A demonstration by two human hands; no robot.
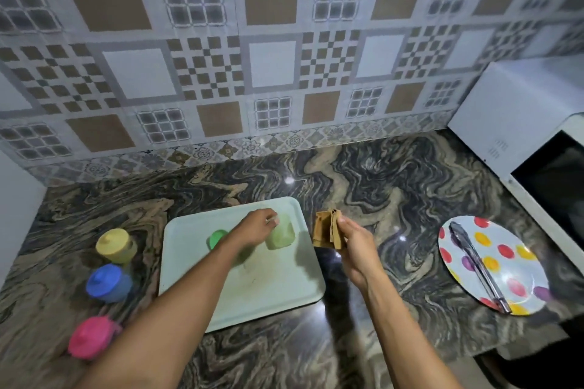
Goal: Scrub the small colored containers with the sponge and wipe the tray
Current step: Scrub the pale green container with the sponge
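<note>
While gripping a pale green container [281, 232] on the tray [196, 230], left hand [257, 226] fingers clamped.
Right hand [350, 240] pinching brown sponge [327, 229]; green lid [216, 238] mid-frame; yellow container [115, 245], blue container [107, 283], pink container [90, 338] capped lower left, contents hidden.

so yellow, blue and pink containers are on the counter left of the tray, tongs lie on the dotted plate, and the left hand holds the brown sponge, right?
Not quite. In the head view the right hand holds the brown sponge; the left hand reaches over the tray. The yellow container, blue container, pink container and the tongs on the dotted plate are as stated.
</note>
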